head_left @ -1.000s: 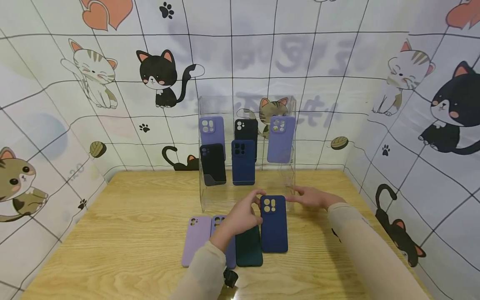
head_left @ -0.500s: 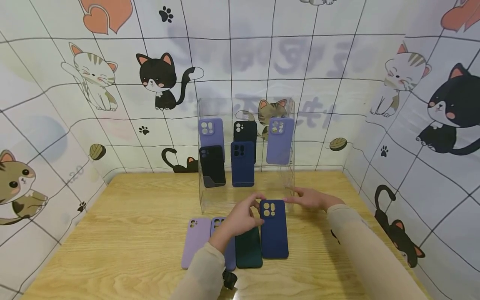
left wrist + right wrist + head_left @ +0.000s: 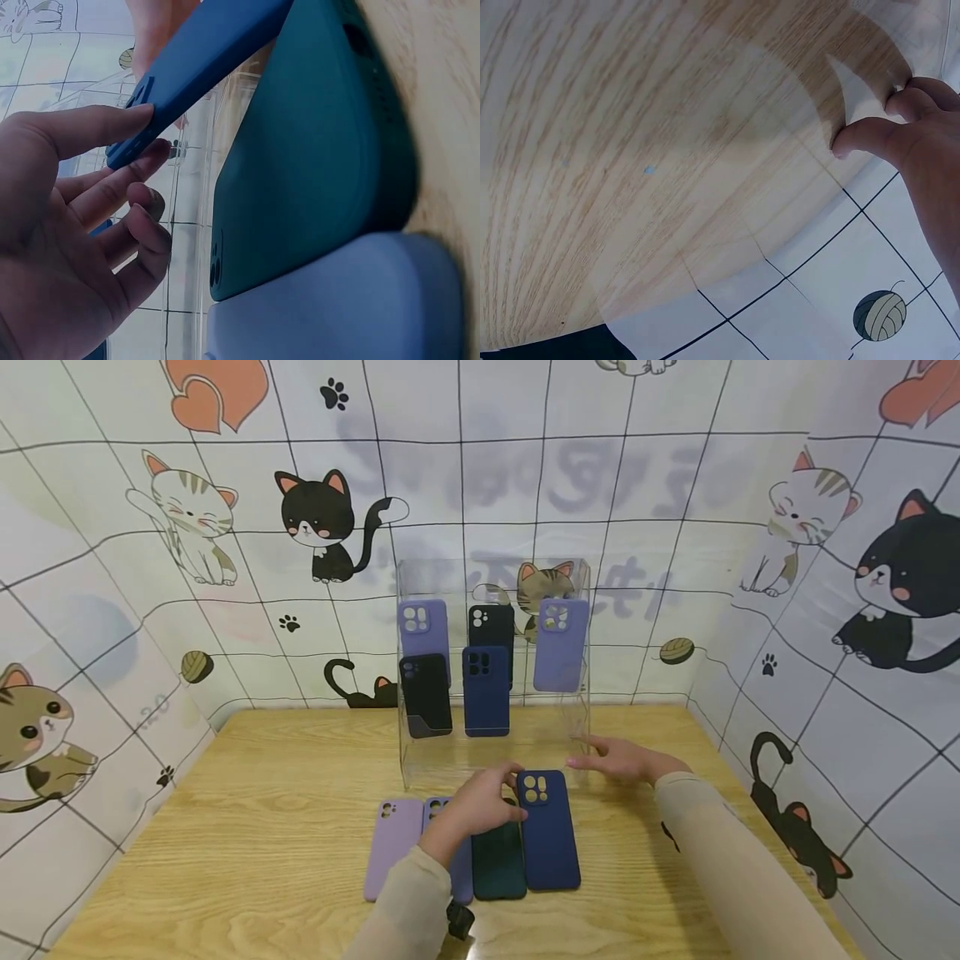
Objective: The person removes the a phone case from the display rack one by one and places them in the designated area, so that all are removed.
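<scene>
Setting: wooden table [image 3: 285,793] enclosed by white tiled wallpaper printed with cartoon cats, paw prints and yarn balls; faint grey characters on the back wall, too blurred to read.

Item 1: left hand [image 3: 480,802], forearm in a beige sleeve reaching forward from the near edge. Thumb and fingertips pinch the top left corner of the navy phone case [image 3: 549,831]; the left wrist view shows the case tilted, its upper end lifted off the table.

Item 2: navy phone case, front row, far right, camera cut-outs at the top. No logo legible.

Item 3: right hand [image 3: 618,758], fingers extended and relaxed, holding nothing, resting low just right of the case's top, near the foot of the clear acrylic rack [image 3: 577,727].

Item 4: dark green case [image 3: 498,860], flat, touching the navy case's left edge; two lilac cases [image 3: 393,847] further left.

Item 5: rack holding five cases: two lilac, two black, one navy.
</scene>
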Tool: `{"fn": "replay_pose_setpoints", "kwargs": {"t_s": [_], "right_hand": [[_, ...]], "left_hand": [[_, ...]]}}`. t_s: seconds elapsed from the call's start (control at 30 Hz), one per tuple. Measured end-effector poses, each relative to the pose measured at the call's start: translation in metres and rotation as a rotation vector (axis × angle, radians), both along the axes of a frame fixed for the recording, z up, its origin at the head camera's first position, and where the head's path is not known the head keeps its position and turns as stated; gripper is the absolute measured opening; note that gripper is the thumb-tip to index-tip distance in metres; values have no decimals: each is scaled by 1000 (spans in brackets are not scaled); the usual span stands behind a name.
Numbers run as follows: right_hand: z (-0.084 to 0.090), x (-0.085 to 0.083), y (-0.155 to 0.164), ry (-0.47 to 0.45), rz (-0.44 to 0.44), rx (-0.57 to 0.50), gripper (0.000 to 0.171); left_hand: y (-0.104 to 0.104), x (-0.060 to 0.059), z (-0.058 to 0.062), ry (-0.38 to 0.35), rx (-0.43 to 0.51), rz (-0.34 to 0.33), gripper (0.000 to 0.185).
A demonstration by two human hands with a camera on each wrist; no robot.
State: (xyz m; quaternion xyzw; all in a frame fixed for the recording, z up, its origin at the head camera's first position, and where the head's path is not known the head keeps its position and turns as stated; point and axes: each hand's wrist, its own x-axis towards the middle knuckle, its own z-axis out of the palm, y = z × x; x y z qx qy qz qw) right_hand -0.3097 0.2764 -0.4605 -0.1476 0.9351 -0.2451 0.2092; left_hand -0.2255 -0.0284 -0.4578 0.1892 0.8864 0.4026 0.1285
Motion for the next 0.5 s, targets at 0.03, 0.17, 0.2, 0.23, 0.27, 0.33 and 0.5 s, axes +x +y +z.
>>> {"fn": "replay_pose_setpoints", "kwargs": {"t_s": [0.03,0.17,0.2,0.23,0.27,0.33,0.5], "right_hand": [[0,0,0,4,0,4,97],[0,0,0,0,-10,8,98],[-1,0,0,-3,-12,5,98],[-1,0,0,-4,-15,2,98],[-2,0,0,-5,-16,1,98],[-3,0,0,1,-14,1,98],[-4,2,0,13,-10,6,98]], "left_hand": [[0,0,0,4,-9,3,71],[-1,-2,-1,21,-51,5,67],[-1,-2,-1,26,-61,2,66],[-1,-3,-1,30,-74,0,66],[-1,-4,-1,33,-87,-4,65],[-1,-5,-1,34,-111,-10,65],[0,-9,-2,19,-157,-29,64]]}}
